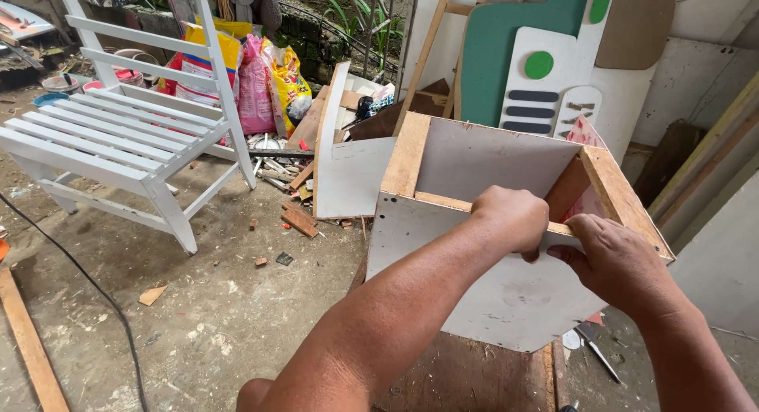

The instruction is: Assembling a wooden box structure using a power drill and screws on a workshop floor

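Left hand [512,216]: fist closed over the near top edge of the box [506,289], knuckles up, fingers curled down inside the rim
Right hand [618,260]: clamped on the same edge just right of the left, thumb on the outer white face, fingers hidden behind the panel
Hands together: almost touching, both on the near rim; forearms come in from the lower frame
Box: open-topped plywood box, white outside, bare brown cut edges, tilted so the near right corner sits lower; white inner back panel in view, some red and white sheet showing at its right inner wall
Box position: centre right of the view, resting on a brown wooden board [474,376] close to the person
Chair [126,127]: white slatted wooden chair on the floor at left, well apart from the box
Panel [348,175]: white board leaning upright just behind the box's left side
Scraps [299,221]: small wood offcuts on the floor between chair and panel
Bags [257,84]: pink, yellow and red sacks behind the chair
Cut-outs [545,72]: green and white shaped boards with green discs and dark slots, leaning on the wall behind the box
Cable [87,281]: black cord running across the dirt floor at left
Plank [32,345]: long wooden strip at the lower left edge
Tool [594,350]: thin dark tool on the floor below the right wrist, kind unclear
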